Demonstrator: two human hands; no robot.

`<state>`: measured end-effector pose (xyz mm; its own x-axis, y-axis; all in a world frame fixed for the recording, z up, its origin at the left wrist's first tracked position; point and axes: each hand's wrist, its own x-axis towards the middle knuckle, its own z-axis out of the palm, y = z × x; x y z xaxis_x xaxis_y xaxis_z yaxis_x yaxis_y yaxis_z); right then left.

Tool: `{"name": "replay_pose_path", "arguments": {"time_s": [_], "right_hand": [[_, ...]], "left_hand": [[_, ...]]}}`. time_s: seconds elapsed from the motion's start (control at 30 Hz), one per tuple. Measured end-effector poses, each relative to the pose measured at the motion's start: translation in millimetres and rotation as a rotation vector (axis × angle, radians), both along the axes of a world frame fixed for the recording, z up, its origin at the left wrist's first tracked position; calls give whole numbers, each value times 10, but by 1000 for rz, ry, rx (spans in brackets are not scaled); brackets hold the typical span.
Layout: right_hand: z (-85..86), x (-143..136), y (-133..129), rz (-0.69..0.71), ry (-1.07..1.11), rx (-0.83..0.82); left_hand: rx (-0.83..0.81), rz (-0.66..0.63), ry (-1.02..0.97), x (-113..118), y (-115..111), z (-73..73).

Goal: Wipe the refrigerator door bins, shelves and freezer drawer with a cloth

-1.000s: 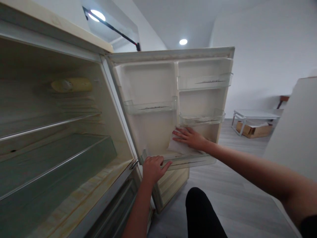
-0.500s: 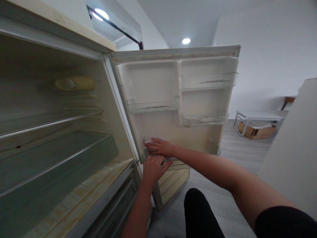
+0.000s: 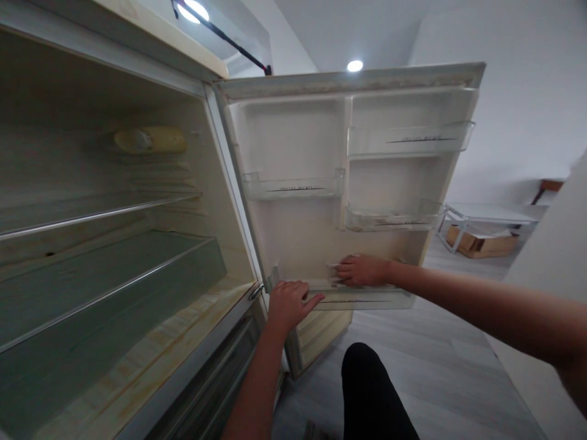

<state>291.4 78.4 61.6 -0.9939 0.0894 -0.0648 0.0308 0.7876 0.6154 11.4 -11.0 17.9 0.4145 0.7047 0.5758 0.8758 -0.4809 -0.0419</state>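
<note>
The fridge door (image 3: 298, 229) stands wide open, its inner side facing me. Along its bottom runs a clear door bin (image 3: 385, 300), and my left hand (image 3: 288, 304) has its fingers curled over the left part of that bin's front edge, thumb pointing right. Just behind the bin's rim, my right hand (image 3: 362, 270) presses a whitish cloth (image 3: 336, 273) against the lower door lining. Only a bit of the cloth shows past the fingertips.
To the left is the open fridge compartment (image 3: 208, 220) with a glass shelf (image 3: 110, 214) and yellowish stains along its front sill. Smaller clear bins (image 3: 293, 187) line the door above my hands. Below hangs a lower door (image 3: 321, 336). A white table (image 3: 490, 212) with a cardboard box (image 3: 481, 242) stands right.
My right hand has slid the cloth rightward along the lower door lining, away from my left hand. My left hand stays on the bin. The view has shifted slightly, and the door looks wider.
</note>
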Motion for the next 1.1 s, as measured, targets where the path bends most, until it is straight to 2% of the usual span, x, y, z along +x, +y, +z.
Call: {"name": "replay_pose_path", "arguments": {"time_s": [0.1,0.2,0.3,0.4,0.53,0.63,0.73,0.87,0.97,1.1], "right_hand": [[59,374,-142,-237,-72,17],[139,648,-212,-394,-88,-18],[206,757,-240,-449,-46,-27],[259,705,-251,-405,-10,14],[297,485,-222,-317,153,161],[255,248,-159,-239,316,222],[164,-47,-72,-204,439,201],[97,-518,50,-187,496,103],[172,-909,121,-168,521,64],[452,-1365,178,-170,584,67]], "left_hand": [[21,-7,-12,3,14,-22],[32,-7,-24,13,24,-31],[31,-7,-34,28,29,-27],[30,-2,-37,45,33,-19],[11,16,-19,69,48,-17],[5,26,-5,81,63,-22],[5,29,-3,86,64,-21],[5,28,0,85,42,-2],[4,25,-4,76,33,1],[4,18,-2,52,39,-24]]}}
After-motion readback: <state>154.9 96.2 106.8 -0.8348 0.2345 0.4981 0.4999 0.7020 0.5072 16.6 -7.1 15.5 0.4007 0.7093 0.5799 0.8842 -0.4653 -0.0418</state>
